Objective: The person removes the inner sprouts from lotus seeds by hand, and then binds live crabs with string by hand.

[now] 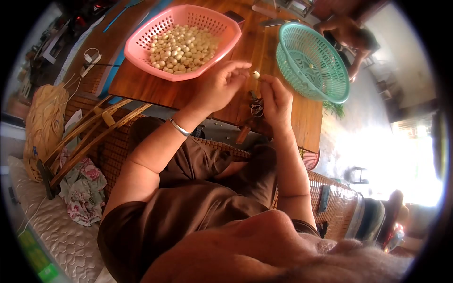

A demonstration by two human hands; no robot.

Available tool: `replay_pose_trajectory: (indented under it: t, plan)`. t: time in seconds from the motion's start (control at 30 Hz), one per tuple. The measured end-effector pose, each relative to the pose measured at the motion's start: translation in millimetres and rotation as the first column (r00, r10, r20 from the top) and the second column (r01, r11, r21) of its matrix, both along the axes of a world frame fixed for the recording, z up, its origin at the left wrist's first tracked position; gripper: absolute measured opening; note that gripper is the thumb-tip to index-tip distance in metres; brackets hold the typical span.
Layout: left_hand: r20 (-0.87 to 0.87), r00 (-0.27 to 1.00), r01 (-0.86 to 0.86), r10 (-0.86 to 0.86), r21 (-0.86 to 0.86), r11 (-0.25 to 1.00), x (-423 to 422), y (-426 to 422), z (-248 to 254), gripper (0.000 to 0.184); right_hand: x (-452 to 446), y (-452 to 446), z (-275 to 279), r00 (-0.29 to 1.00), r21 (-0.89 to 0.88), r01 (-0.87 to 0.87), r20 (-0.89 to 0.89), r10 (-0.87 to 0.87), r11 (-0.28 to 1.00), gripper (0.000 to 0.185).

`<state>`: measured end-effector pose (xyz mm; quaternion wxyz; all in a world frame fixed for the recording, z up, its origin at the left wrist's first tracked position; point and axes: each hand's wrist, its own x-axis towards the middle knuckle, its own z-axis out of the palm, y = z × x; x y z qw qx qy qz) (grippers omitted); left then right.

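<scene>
My left hand (225, 87) is over the table edge, index finger stretched out and the fingers apart, with nothing plainly between them. Opposite it, my right hand (277, 101) is closed in a pinch; what the fingertips hold is too small to make out. Between the fingertips of both hands shows one pale round seed (255, 74), nearest the right fingertips. A pink perforated basket (137, 45) stands beyond my left hand with many similar pale seeds (181, 49) in it. To the right is a green basket (283, 61) with a few small pale pieces inside.
The wooden table (155, 89) carries a bunch of keys (256, 109) below my hands and a knife (273, 22) at the far side. Wooden crutches (89, 137) lean at the left by a woven bag (45, 122). Another person (347, 35) bends over beyond the green basket.
</scene>
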<state>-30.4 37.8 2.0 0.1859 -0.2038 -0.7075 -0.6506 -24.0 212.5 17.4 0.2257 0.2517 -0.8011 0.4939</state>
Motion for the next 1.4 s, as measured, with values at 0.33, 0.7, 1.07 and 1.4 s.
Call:
replay_pose_trajectory:
  t: [0.33, 0.7, 1.07, 1.4]
  plan:
    - [0.05, 0.995, 0.082, -0.081, -0.015, 0.997, 8, -2, 6, 0.016, -2, -1, 0, 1.0, 0.041, -0.025, 0.0, 0.025, 0.999, 0.011]
    - [0.004, 1.0, 0.007, -0.007, -0.011, 1.0, 4, 0, -2, 0.016, -4, 1, -5, 0.996, 0.054, 0.064, 0.055, -0.067, 0.996, 0.006]
    - [0.328, 0.889, 0.226, -0.318, 0.29, 0.93, 3, -4, -3, 0.029, -8, 4, -5, 0.988, -0.08, 0.1, 0.124, -0.09, 0.992, 0.009]
    - [0.321, 0.899, 0.253, -0.298, 0.177, 0.951, 8, 2, 12, 0.027, -19, 5, -14, 0.982, -0.069, 0.179, 0.071, -0.174, 0.981, 0.008]
